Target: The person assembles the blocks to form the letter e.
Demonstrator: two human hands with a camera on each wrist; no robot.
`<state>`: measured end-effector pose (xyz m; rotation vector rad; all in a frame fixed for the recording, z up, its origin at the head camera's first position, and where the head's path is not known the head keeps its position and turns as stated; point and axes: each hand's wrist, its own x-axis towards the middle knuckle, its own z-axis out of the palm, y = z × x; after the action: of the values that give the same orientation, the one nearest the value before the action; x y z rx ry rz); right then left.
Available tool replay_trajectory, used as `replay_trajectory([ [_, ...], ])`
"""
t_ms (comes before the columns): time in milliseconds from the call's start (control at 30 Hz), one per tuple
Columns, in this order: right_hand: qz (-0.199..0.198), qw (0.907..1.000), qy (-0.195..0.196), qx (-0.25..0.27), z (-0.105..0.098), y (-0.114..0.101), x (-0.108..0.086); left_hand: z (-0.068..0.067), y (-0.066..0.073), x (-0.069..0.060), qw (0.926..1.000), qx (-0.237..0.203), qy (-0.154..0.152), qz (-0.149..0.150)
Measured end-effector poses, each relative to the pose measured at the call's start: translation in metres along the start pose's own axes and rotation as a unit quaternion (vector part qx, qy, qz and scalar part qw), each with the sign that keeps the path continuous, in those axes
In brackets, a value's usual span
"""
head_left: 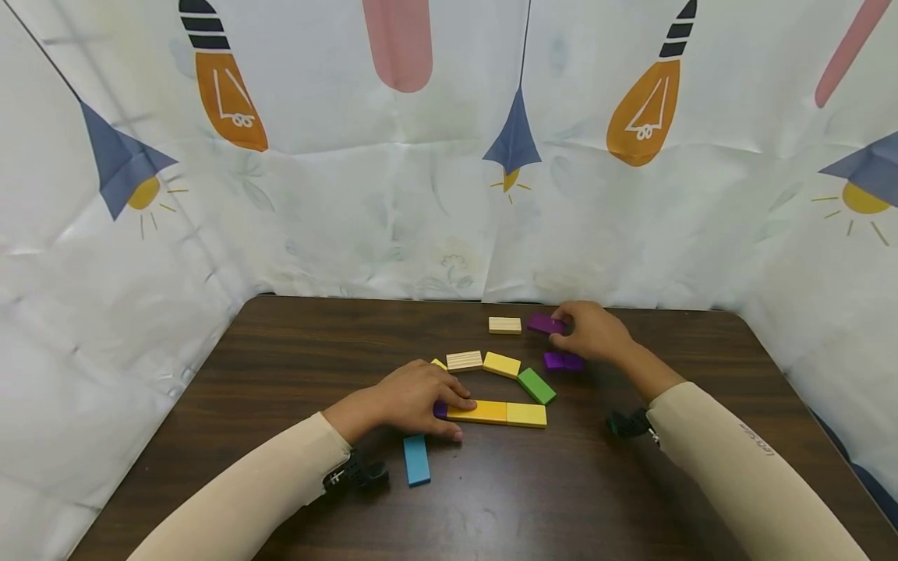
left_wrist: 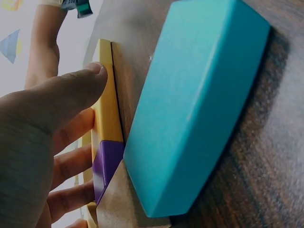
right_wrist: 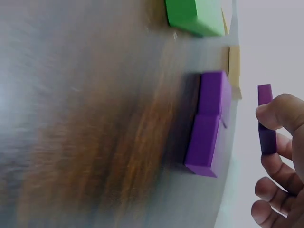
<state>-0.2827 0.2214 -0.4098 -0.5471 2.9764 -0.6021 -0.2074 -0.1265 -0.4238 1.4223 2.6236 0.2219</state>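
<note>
My right hand [head_left: 592, 331] pinches a purple block [right_wrist: 267, 118] between thumb and fingers, at the far side of the table. Two purple blocks [head_left: 563, 361] lie end to end below it. My left hand [head_left: 417, 397] rests at the left end of a straight row of yellow blocks [head_left: 526, 415], fingers reaching over it. In the left wrist view the thumb lies along a yellow block [left_wrist: 108, 116], beside a purple block [left_wrist: 107, 161] partly hidden by the fingers in the head view. A blue block [head_left: 417, 460] lies just nearer than this hand.
Behind the row, a plain wooden block [head_left: 464, 361], a yellow block [head_left: 501, 365] and a green block [head_left: 536, 386] form a curve. Another wooden block [head_left: 504, 326] lies farther back. A printed cloth [head_left: 316, 218] hangs behind the dark wooden table [head_left: 505, 499].
</note>
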Motion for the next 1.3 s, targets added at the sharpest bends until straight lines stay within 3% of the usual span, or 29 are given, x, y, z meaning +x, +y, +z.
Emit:
replay_trajectory([
  [733, -0.073, 0.9969, 0.028, 0.004, 0.012, -0.041, -0.064, -0.001, 0.000, 0.000, 0.9999, -0.010, -0.001, -0.006],
  [1300, -0.083, 0.9952, 0.047, 0.019, 0.032, -0.070, -0.096, -0.002, 0.000, 0.000, 0.9999, -0.010, 0.005, 0.006],
])
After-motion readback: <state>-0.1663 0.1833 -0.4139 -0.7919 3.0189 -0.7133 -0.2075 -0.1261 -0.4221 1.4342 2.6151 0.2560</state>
